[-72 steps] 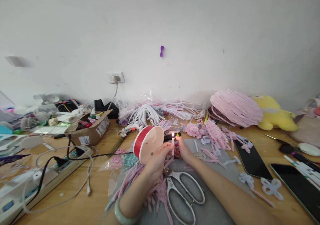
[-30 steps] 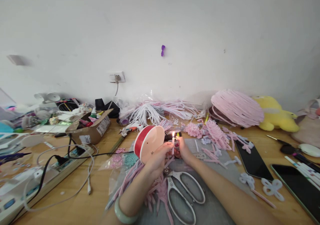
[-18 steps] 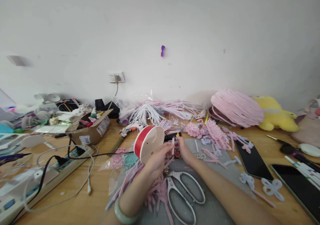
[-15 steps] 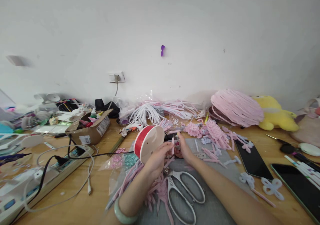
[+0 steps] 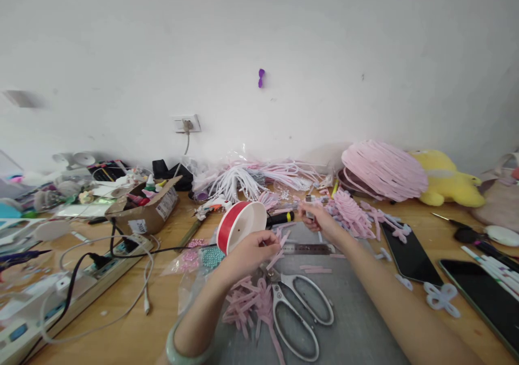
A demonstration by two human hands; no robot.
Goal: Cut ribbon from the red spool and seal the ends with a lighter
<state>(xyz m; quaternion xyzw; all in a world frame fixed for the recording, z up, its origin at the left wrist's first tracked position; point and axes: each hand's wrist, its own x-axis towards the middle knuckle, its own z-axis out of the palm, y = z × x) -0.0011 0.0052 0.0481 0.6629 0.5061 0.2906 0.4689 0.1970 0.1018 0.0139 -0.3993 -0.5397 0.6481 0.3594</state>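
Note:
My left hand (image 5: 249, 250) is closed in a pinch on a short pink ribbon strip (image 5: 283, 241), just in front of a red ribbon spool (image 5: 239, 225) that stands on its edge. My right hand (image 5: 320, 220) is out to the right over the far edge of the grey mat (image 5: 357, 322), fingers curled round a small lighter (image 5: 310, 212) with no flame showing. Large white-handled scissors (image 5: 300, 306) lie on the mat below my hands. A dark ruler (image 5: 307, 249) lies between the two hands. A pile of cut pink strips (image 5: 247, 303) rests beside the scissors.
Pink ribbon flowers (image 5: 351, 213) and a round pink bundle (image 5: 383, 171) sit at the back right, beside a yellow plush toy (image 5: 446, 184). Two dark tablets (image 5: 407, 254) lie on the right. A power strip (image 5: 77, 284) with cables and a cardboard box (image 5: 144, 211) occupy the left.
The flame at the strip's tip has gone out. My right hand has pulled away to the right with the lighter. My left hand has lowered the strip a little.

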